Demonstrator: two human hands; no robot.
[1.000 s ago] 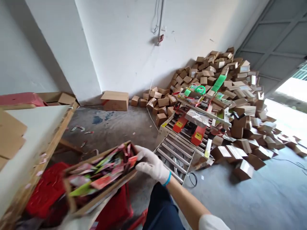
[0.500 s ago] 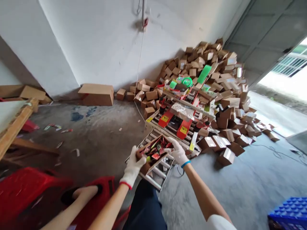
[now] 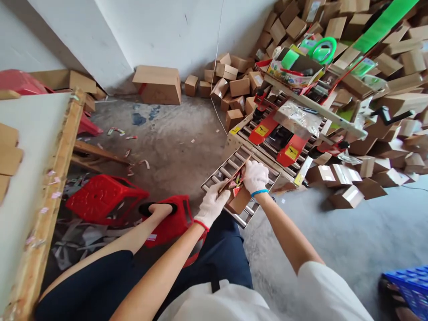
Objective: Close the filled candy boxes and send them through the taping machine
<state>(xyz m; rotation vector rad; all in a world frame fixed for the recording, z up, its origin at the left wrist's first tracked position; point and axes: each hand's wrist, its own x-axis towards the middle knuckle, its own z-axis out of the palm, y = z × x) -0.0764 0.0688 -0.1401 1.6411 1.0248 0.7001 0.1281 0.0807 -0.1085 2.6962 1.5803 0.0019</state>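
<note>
A small open cardboard box point(image 3: 239, 201) with colourful packets inside rests on the short roller conveyor point(image 3: 224, 171) in front of my legs. My left hand point(image 3: 213, 204), in a white knit glove with a red cuff, grips its left side, thumb over the edge. My right hand point(image 3: 256, 177), in a matching glove with a blue cuff, is closed on the upper right edge, fingers curled inward. A flap stands raised along the far left side. Both hands hide much of the contents.
A tape-sealing machine point(image 3: 284, 129) with red plates adjoins the conveyor, green tape on top. Cardboard boxes point(image 3: 384, 67) are heaped behind it. Red stools point(image 3: 105, 198) and a wood-edged table point(image 3: 53, 191) stand left; a blue crate point(image 3: 409, 285) sits lower right.
My view has tilted down and shifted left. My right hand has curled over the box edge, a flap now stands up, and fewer packets show.
</note>
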